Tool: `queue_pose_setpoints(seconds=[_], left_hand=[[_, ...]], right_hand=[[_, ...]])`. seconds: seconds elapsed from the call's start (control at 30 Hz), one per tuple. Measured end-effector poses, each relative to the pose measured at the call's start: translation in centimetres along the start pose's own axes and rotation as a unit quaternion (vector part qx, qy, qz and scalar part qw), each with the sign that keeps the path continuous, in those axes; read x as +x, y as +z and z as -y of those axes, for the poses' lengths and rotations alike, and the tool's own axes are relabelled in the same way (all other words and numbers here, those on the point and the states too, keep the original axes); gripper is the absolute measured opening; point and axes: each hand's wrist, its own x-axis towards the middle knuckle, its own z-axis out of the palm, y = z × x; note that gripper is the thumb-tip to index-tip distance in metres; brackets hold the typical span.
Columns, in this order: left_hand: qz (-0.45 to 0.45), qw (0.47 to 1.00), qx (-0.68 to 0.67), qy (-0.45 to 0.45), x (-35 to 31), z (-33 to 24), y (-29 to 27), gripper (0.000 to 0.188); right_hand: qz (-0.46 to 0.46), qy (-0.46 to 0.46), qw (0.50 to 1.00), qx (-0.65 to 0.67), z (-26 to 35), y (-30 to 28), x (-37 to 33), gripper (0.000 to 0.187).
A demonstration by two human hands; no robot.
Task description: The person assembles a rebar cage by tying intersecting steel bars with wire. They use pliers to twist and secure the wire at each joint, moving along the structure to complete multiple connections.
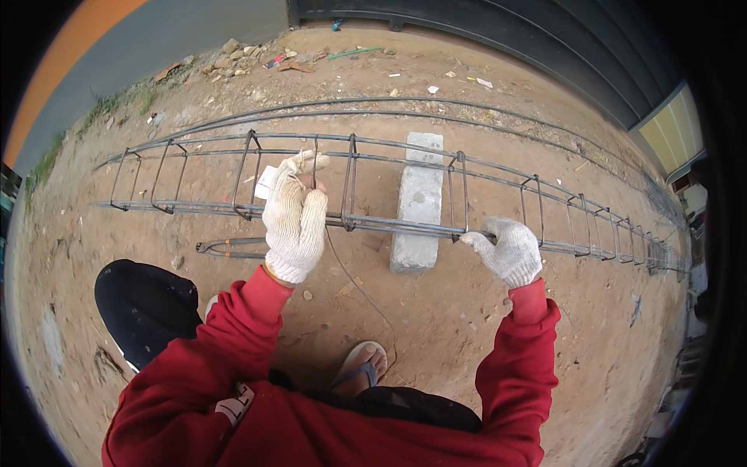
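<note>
A long rebar cage (389,224), made of steel bars with square stirrups along it, stretches across in front of me. My left hand (297,214), in a white knitted glove, reaches into the cage with its fingers closed round the upright leg of a stirrup (315,159). Farther right, my right hand (507,251), gloved too, grips the near lower bar (447,231) between thumb and fingers. Its fingertips are partly hidden behind the bar. A thin wire (354,282) hangs from the cage beside my left hand down to the ground.
Under the cage lies a grey concrete block (420,194). A two-handled tool (233,247) with orange marks rests on the dirt left of my hand. Loose long bars (373,113) run behind the cage. Rubble (237,54) lines the wall; a dark metal gate (482,35) stands beyond.
</note>
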Motion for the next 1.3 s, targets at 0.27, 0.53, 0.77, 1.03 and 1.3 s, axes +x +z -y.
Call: queue_pose_setpoints(seconds=[0.27,0.53,0.77,1.03,1.3], left_hand=[[0.134,0.986,-0.090,0.042,1.7,-2.3,13.4,0.024],[0.379,0.880,-0.279,-0.070,-6.3,-7.0,8.4,0.022],[0.272,0.865,-0.198,-0.372,-8.0,-2.5,0.7,0.023],[0.087,0.958,-0.078,-0.261,-11.1,2.6,-2.2,0.020],[0.065,0.832,-0.282,-0.473,-8.4,2.6,-2.5,0.021]], right_hand=[[0.026,-0.020,0.999,-0.010,-0.8,0.0,-0.4,0.044],[0.032,-0.006,0.999,0.005,-1.2,1.1,-0.5,0.043],[0.057,0.037,0.998,-0.010,0.3,-0.2,0.0,0.038],[0.067,0.055,0.996,-0.015,1.4,-0.8,0.0,0.041],[0.075,0.054,0.995,-0.034,1.3,-0.9,0.1,0.041]])
